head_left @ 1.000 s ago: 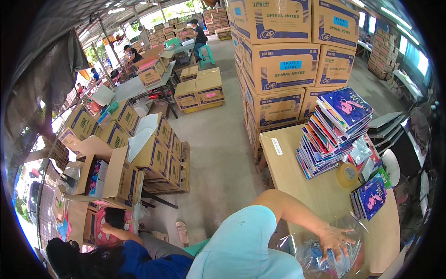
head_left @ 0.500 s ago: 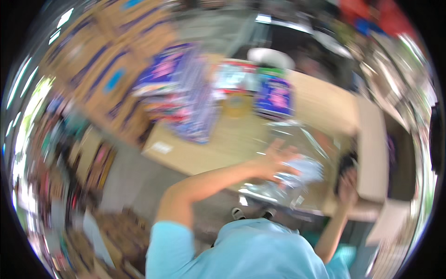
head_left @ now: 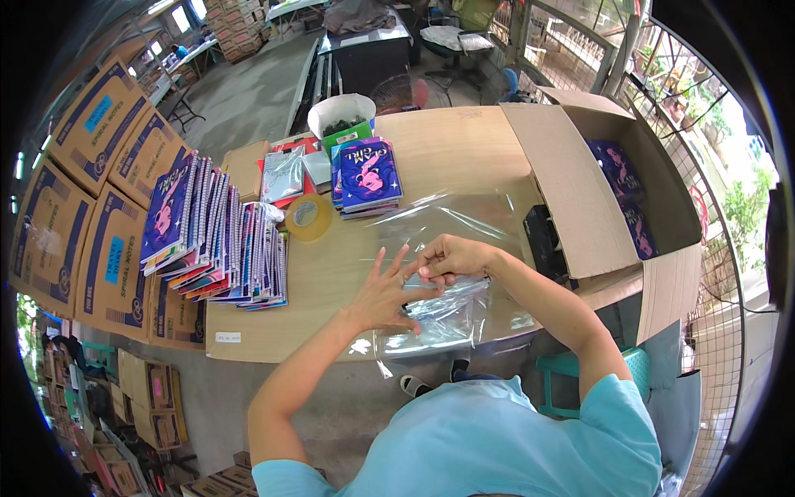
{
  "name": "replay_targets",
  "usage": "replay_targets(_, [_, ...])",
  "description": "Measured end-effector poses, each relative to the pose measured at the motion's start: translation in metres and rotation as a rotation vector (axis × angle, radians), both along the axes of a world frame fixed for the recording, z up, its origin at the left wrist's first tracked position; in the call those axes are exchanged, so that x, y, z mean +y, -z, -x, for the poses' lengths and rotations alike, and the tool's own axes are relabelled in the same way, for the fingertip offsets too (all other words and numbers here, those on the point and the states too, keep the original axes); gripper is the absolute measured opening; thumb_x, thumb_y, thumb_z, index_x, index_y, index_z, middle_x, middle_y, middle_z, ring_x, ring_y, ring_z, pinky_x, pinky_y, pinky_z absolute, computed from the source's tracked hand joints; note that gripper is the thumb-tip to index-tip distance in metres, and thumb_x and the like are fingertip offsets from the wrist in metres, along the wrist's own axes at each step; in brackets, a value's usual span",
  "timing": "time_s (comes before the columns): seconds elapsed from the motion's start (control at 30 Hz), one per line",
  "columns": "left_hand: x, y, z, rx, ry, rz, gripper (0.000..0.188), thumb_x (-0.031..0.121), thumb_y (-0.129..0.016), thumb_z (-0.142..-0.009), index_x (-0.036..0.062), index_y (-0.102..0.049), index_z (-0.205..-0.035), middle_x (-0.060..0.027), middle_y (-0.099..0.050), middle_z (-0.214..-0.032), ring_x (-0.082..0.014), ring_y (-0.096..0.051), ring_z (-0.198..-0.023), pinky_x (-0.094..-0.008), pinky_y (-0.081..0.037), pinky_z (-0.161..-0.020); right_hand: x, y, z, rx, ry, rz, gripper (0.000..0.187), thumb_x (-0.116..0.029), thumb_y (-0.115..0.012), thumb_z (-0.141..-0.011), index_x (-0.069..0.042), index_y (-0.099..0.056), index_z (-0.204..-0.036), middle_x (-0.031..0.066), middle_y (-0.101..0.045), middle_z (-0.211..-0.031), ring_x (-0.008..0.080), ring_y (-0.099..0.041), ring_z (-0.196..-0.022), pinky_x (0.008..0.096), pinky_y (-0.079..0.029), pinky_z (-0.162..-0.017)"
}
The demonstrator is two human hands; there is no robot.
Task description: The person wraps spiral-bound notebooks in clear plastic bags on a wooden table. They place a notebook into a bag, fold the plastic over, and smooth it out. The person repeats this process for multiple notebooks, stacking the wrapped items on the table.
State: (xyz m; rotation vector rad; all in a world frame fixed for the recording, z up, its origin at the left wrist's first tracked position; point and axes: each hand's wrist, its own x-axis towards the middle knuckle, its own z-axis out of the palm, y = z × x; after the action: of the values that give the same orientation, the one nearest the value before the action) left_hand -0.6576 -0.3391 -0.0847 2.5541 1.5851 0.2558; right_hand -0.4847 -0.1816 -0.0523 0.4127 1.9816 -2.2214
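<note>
My left hand (head_left: 389, 290) is over the table's front part with its fingers spread, above a clear plastic film or bag (head_left: 460, 302). My right hand (head_left: 451, 258) is closed in a pinch and meets the fingers of the left. Whatever is between its fingertips, if anything, is too small to make out. The plastic is crumpled and shiny under both hands, its front edge hanging over the table edge. A tape roll (head_left: 309, 217) lies beyond my left hand, next to a short stack of purple-covered spiral notebooks (head_left: 367, 176).
Many spiral notebooks (head_left: 224, 240) lean in rows at the table's left. Printed cartons (head_left: 108, 240) are stacked beside them. At right, an open cardboard box (head_left: 580, 190) holds purple notebooks; a black object (head_left: 544, 240) sits beside it. A white-and-green tub (head_left: 341, 120) stands at the back. A teal stool (head_left: 559, 385) is below.
My right hand has come from the black object beside the box over to my left hand and closed. My left hand stays spread over the plastic. My view has turned and steadied.
</note>
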Motion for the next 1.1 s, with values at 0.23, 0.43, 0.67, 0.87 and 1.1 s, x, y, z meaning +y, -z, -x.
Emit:
replay_targets(0.23, [-0.004,0.009,0.004,-0.041,-0.001,-0.049,0.080,0.078,-0.060,-0.059,0.0483,-0.050,-0.132,-0.0036,-0.029,-0.153,-0.0407,-0.007,-0.145,-0.0689,-0.003,-0.110,-0.012,-0.010,0.011,-0.228,-0.055,-0.986,0.040,-0.041,-0.075,-0.078,-0.001,-0.070,-0.081,0.0116,-0.067,-0.071,0.0218,-0.065,-0.062,0.0354,-0.051,-0.056])
replay_targets(0.43, [-0.009,0.002,-0.013,-0.160,-0.159,-0.197,0.055,0.060,-0.070,-0.069,0.0399,-0.062,-0.119,-0.0061,-0.025,-0.156,-0.0415,-0.004,-0.146,-0.0694,-0.001,-0.109,-0.019,-0.033,0.009,-0.531,-0.042,-1.436,0.054,-0.054,-0.077,-0.069,-0.002,-0.071,-0.083,0.0161,-0.068,-0.078,0.0313,-0.070,-0.079,0.0382,-0.055,-0.066])
replay_targets(0.67, [0.015,-0.066,-0.048,-1.560,-0.328,-0.426,0.056,0.017,-0.074,-0.082,0.0048,-0.052,-0.132,-0.0147,-0.052,-0.135,-0.0202,-0.062,-0.105,-0.0365,-0.045,-0.096,-0.031,-0.015,-0.099,0.397,0.561,-1.092,0.029,-0.025,-0.081,-0.067,-0.006,-0.070,-0.086,0.0088,-0.058,-0.102,0.0223,-0.055,-0.096,0.0343,-0.044,-0.086])
replay_targets(0.87, [0.042,-0.057,-0.028,-1.508,-0.484,0.088,0.084,0.027,-0.081,-0.076,0.0056,-0.034,-0.142,-0.0166,-0.055,-0.123,-0.0216,-0.059,-0.108,-0.0368,-0.049,-0.090,-0.051,-0.024,-0.053,0.704,0.936,-0.730,0.032,-0.017,-0.081,-0.070,-0.002,-0.068,-0.097,0.0131,-0.050,-0.121,0.0268,-0.047,-0.114,0.0398,-0.038,-0.098])
replay_targets(1.1, [-0.019,-0.013,-0.040,-0.720,-0.452,-0.385,0.044,0.023,-0.081,-0.075,0.0066,-0.058,-0.108,-0.0162,-0.060,-0.118,-0.0245,-0.056,-0.115,-0.0387,-0.047,-0.092,-0.045,0.042,-0.100,0.437,0.758,-0.691,0.044,-0.024,-0.085,-0.067,-0.008,-0.065,-0.103,0.0153,-0.049,-0.130,0.0320,-0.042,-0.128,0.0450,-0.030,-0.108])
